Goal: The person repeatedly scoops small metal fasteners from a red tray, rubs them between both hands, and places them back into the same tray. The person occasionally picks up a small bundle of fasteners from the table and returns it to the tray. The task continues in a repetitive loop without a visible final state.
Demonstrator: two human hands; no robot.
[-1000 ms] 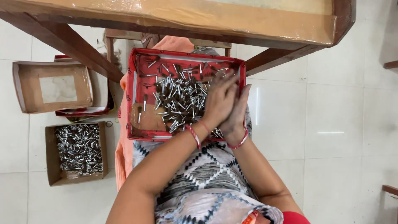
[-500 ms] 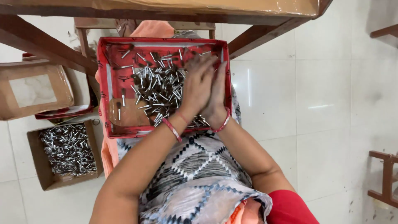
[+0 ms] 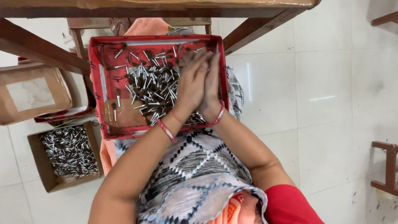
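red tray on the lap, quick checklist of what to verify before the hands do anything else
1. Red tray resting level on the lap: ok.
2. Metal pins all inside the tray walls: ok.
3. Left hand and right hand pressed together over the pins: ok.
4. Pins caught between the palms: cannot tell, hidden.
5. Cardboard box of pins on the floor beside the person, open: ok.
6. Table edge clear of the hands: ok.

Single head view, looking steeply down, close over lap tray [image 3: 96,79] and floor
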